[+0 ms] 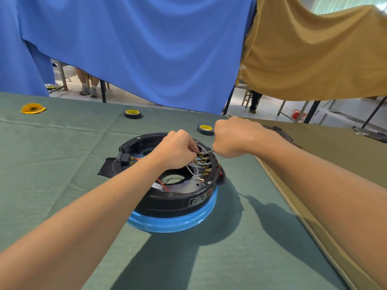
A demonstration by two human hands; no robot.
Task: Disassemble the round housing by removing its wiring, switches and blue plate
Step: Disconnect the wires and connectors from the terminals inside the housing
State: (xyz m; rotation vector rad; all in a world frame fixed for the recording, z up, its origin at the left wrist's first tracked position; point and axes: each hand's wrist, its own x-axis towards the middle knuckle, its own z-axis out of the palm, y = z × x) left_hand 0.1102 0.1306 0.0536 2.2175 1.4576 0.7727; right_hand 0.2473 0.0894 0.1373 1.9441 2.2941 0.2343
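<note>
The round black housing sits near the middle of the bench, which is covered in green cloth; its lower edge rests in a blue plate that rings it from beneath; the left hand reaches over the housing's open top, its fingertips pinched on one of the brass terminals along the inner right wall; the right hand is clenched in a fist just beyond the right rim, gripping a thin white wire that runs from the fist down to those terminals; more white wires loop loosely inside the housing, and a red wire crosses near its central hole; a black switch block is fixed on the left rim; two rolls of tape lie on the bench behind the housing, well apart from each other; a crumpled yellow scrap lies at the far left.
</note>
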